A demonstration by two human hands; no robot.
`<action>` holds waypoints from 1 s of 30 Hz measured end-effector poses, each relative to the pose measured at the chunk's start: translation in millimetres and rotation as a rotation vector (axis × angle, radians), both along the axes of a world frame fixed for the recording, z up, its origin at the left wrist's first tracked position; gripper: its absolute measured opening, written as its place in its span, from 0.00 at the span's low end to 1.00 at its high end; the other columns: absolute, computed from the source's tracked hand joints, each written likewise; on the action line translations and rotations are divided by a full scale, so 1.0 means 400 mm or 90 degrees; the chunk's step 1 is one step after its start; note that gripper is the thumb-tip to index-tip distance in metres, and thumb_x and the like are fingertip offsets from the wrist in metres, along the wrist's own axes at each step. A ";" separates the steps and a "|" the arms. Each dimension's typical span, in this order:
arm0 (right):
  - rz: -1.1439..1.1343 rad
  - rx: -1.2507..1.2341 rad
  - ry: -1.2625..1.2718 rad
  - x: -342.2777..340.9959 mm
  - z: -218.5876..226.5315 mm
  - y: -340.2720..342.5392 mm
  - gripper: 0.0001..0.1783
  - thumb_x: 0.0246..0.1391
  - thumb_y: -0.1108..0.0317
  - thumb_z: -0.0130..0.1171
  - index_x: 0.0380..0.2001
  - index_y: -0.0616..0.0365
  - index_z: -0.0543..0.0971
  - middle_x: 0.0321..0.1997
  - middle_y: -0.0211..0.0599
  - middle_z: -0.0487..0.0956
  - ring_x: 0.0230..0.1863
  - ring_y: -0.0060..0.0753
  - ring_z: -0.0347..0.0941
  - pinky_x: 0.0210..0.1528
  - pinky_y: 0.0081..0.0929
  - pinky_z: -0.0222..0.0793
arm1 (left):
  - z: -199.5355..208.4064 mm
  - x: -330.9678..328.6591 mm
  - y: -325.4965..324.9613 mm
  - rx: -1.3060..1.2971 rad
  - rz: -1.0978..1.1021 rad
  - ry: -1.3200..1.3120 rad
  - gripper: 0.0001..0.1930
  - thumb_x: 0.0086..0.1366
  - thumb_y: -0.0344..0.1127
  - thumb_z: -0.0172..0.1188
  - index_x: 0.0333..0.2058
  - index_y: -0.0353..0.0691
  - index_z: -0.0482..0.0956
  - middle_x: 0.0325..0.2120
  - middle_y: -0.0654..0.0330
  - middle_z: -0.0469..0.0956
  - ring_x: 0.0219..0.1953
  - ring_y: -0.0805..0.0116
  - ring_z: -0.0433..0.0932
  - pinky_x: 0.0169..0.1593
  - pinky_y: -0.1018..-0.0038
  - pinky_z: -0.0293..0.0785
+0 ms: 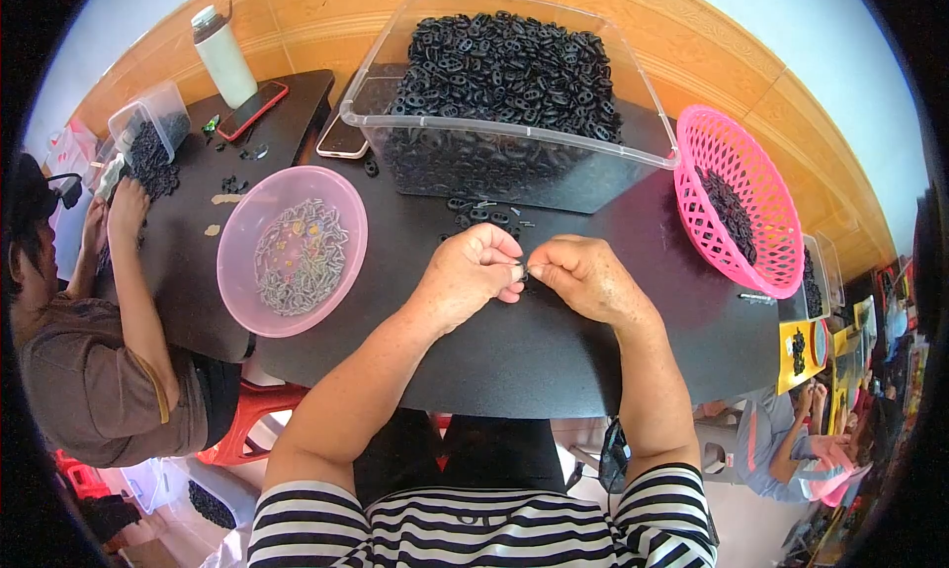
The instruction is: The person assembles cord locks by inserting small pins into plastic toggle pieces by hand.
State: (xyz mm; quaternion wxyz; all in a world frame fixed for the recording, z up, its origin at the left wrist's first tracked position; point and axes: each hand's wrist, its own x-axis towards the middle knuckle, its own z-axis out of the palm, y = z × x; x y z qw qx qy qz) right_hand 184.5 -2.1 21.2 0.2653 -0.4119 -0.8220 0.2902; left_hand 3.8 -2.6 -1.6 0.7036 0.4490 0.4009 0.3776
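Note:
Above the middle of the dark table, my left hand (473, 274) and my right hand (585, 276) meet fingertip to fingertip. Both are closed in a pinch. A small dark piece shows between the fingertips, mostly covered by them. Just beyond my hands lie a few loose black oval plastic parts with holes (480, 215) and several small silvery pins (527, 224). A big clear plastic bin (514, 177) behind them is heaped with black oval parts (509, 69). To the left, a pink bowl (235, 271) holds many small grey metal pieces (304, 266).
A pink lattice basket (786, 197) with dark parts stands at the right. Two phones, one red-edged (253, 111) and one white-edged (341, 141), and a pale bottle (225, 59) lie or stand at the back left. Co-workers sit at the left (99, 370) and right (781, 439).

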 end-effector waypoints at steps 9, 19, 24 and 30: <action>-0.172 -0.252 0.107 -0.024 -0.004 -0.007 0.05 0.48 0.71 0.53 0.27 0.62 0.74 0.22 0.34 0.74 0.24 0.23 0.72 0.28 0.22 0.67 | -0.005 0.006 -0.001 -0.010 0.057 -0.082 0.04 0.57 0.23 0.51 0.33 0.32 0.70 0.27 0.58 0.73 0.27 0.72 0.75 0.32 0.78 0.75; -0.214 -0.358 0.351 -0.051 -0.036 0.000 0.07 0.51 0.68 0.53 0.27 0.60 0.75 0.21 0.25 0.73 0.21 0.16 0.67 0.24 0.15 0.65 | -0.013 0.009 0.000 0.016 0.065 -0.108 0.05 0.57 0.24 0.52 0.34 0.34 0.70 0.28 0.58 0.74 0.29 0.72 0.75 0.35 0.75 0.75; -0.223 -0.378 0.393 -0.054 -0.042 0.002 0.08 0.53 0.67 0.52 0.28 0.60 0.75 0.21 0.26 0.74 0.21 0.15 0.68 0.25 0.15 0.66 | -0.015 0.009 0.001 0.008 0.098 -0.133 0.05 0.57 0.24 0.53 0.34 0.34 0.70 0.28 0.58 0.73 0.30 0.71 0.75 0.35 0.75 0.76; -0.254 -0.311 0.286 -0.058 -0.039 0.000 0.08 0.52 0.66 0.53 0.26 0.60 0.74 0.20 0.27 0.74 0.20 0.17 0.68 0.25 0.17 0.66 | -0.009 0.009 -0.002 0.016 0.107 -0.108 0.06 0.57 0.24 0.53 0.35 0.34 0.69 0.30 0.58 0.73 0.30 0.71 0.75 0.35 0.75 0.76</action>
